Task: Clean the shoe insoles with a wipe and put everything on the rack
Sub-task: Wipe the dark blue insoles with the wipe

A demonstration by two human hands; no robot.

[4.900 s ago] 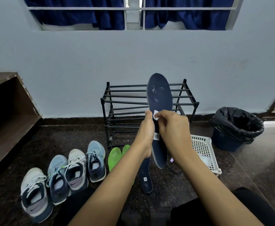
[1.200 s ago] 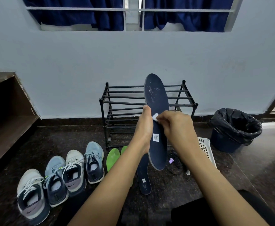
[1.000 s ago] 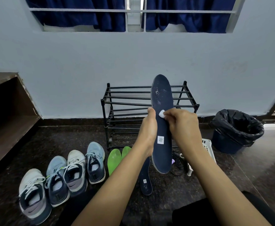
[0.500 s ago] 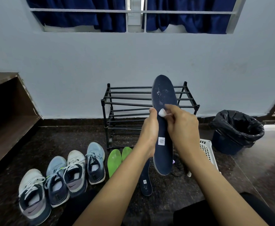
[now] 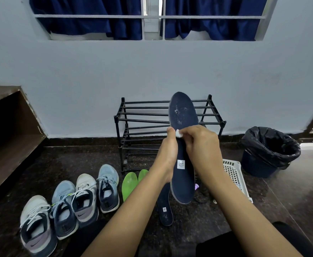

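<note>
Nearest, a second insole was laid on the floor. Above it, a navy insole was gripped upright by the left hand, a white wipe pinched against it by the right hand, in front of the black rack.

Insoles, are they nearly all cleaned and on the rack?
Not yet. Nothing sits on the black metal rack. The left hand grips one dark blue insole while the right hand presses a small white wipe on it; white specks show. Left: another blue insole, two green insoles and four sneakers on the floor.
</note>
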